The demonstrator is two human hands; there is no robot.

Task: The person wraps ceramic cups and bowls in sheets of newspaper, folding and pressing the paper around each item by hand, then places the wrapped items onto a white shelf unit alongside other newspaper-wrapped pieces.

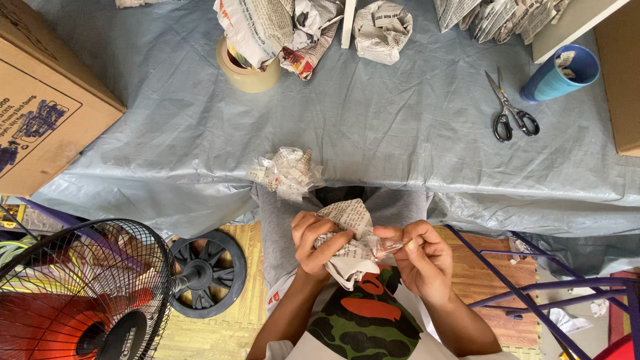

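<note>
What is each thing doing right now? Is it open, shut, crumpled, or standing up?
Newspaper wad: crumpled, held by both hands.
Left hand: gripping the wad.
Right hand: pinching clear tape on it.
Scissors: lying slightly open.
Tape roll: lying flat.
Blue tube: tipped over.
Fan: cannot tell if spinning.

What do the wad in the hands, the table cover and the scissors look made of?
Wad: printed newspaper, matte and creased, with what looks like clear glossy tape pinched by the right hand and left hand.
Table cover: thin grey plastic sheet, probably; soft sheen, fine wrinkles.
Scissors: shiny metal blades, black handles, likely plastic.
</note>
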